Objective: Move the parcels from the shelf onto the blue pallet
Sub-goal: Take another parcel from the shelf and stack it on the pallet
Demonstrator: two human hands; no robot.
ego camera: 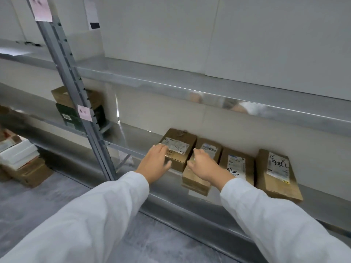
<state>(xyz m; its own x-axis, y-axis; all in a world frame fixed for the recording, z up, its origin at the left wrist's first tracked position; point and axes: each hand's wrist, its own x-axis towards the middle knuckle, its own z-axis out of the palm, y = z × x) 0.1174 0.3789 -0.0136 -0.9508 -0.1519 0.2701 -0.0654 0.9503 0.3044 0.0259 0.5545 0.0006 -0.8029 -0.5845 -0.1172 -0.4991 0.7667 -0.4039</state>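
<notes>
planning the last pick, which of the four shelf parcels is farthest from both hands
The rightmost parcel: it ends the row, with another parcel between it and the right hand.

Matt brown cardboard parcels (pixel 179 147) (paper labels) on a glossy metal shelf (pixel 136 135).

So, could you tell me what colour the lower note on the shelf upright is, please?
Pale pink note with dark handwriting, seen best in the head view.

A pink note (pixel 84 112) hung at mid-height, a larger pink sheet (pixel 42 8) above it. White boxes (pixel 18 150) lay stacked on a carton (pixel 28 175) on the grey floor (pixel 38 202).
</notes>
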